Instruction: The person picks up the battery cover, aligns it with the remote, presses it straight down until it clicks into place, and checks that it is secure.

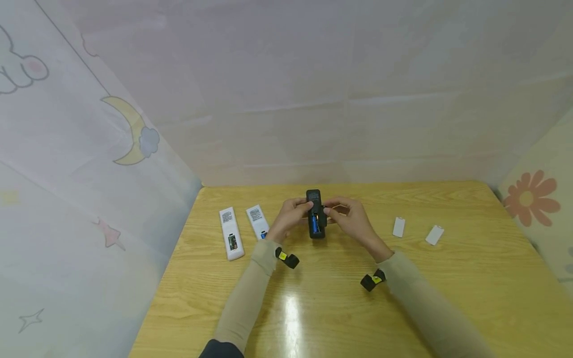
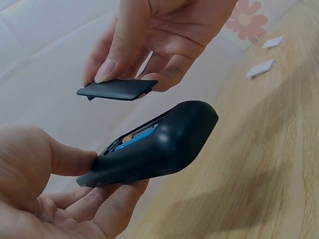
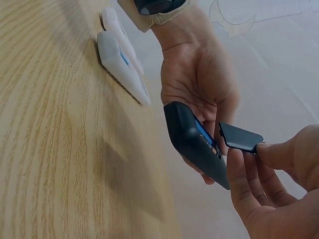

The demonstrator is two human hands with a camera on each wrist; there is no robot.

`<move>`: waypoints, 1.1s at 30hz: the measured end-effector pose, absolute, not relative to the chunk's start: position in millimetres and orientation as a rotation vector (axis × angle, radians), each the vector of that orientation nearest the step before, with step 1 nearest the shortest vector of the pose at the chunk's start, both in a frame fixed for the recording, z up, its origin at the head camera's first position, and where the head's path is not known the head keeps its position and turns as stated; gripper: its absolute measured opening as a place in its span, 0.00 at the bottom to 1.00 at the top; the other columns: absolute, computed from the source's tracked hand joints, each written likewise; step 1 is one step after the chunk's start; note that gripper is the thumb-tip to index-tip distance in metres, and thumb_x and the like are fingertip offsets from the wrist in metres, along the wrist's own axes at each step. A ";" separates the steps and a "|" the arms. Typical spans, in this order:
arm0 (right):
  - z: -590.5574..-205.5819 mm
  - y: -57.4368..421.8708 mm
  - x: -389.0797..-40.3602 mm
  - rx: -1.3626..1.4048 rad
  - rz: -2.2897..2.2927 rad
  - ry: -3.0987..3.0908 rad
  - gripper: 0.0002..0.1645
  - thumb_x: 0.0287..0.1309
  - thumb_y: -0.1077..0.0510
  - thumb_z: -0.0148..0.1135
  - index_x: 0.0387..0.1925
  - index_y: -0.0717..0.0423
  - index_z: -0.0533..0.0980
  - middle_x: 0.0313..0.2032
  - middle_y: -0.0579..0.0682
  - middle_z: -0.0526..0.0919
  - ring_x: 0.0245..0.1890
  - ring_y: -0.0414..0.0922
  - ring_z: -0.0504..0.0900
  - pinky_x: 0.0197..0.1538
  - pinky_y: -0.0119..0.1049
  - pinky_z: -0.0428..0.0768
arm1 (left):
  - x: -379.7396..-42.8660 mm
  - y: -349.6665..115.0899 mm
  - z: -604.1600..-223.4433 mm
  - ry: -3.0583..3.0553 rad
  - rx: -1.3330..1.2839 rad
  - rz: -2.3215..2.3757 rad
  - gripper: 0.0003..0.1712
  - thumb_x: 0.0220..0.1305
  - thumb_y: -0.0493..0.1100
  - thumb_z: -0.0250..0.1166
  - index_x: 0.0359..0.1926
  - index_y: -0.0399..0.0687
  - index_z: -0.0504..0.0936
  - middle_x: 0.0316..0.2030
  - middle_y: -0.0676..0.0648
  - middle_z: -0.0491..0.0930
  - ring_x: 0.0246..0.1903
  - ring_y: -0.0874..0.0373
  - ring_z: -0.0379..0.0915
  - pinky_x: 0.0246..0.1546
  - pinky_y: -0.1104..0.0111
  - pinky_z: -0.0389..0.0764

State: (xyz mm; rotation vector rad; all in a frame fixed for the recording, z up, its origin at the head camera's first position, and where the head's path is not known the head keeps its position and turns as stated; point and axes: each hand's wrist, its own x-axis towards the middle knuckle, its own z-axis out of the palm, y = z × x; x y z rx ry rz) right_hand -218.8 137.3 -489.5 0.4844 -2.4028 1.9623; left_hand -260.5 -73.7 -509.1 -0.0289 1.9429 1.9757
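My left hand (image 1: 290, 217) grips a black remote control (image 2: 174, 137) above the table, its back facing up. In the remote's uncovered battery compartment lie blue batteries (image 2: 137, 137). Between the thumb and fingers of my right hand (image 1: 351, 219) is a black battery cover (image 2: 117, 89), held just beside the remote and apart from it in the left wrist view. The right wrist view shows the same cover (image 3: 240, 137) close to the open compartment.
Two white remotes (image 1: 232, 233) (image 1: 257, 222) lie back up on the left of the wooden table (image 1: 331, 308), compartments uncovered. Two white battery covers (image 1: 399, 226) (image 1: 434, 235) lie on the right. A printed cloth wall (image 1: 313, 99) rises behind the table.
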 end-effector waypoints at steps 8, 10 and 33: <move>-490.1 134.8 -217.7 0.496 1.975 -2.383 0.12 0.73 0.67 0.65 0.54 0.69 0.83 0.49 0.68 0.84 0.50 0.65 0.89 0.46 0.59 0.91 | -259.4 -73.4 -509.1 1.940 -0.005 1.969 0.29 0.81 0.47 0.62 0.74 0.35 0.74 0.64 0.38 0.82 0.61 0.46 0.83 0.63 0.50 0.85; -490.4 134.5 -217.6 0.491 1.970 -2.387 0.12 0.73 0.67 0.65 0.54 0.68 0.84 0.49 0.67 0.84 0.50 0.65 0.89 0.46 0.57 0.91 | -258.5 -73.1 -508.2 1.937 0.002 1.968 0.29 0.81 0.47 0.61 0.74 0.34 0.73 0.64 0.38 0.82 0.61 0.46 0.83 0.63 0.50 0.85; -492.8 134.8 -214.3 0.492 2.026 -2.375 0.12 0.73 0.66 0.65 0.54 0.68 0.83 0.52 0.67 0.83 0.52 0.64 0.88 0.45 0.46 0.93 | -256.0 -67.3 -506.5 1.935 0.055 1.967 0.30 0.82 0.48 0.60 0.75 0.35 0.72 0.63 0.40 0.83 0.61 0.47 0.84 0.59 0.57 0.88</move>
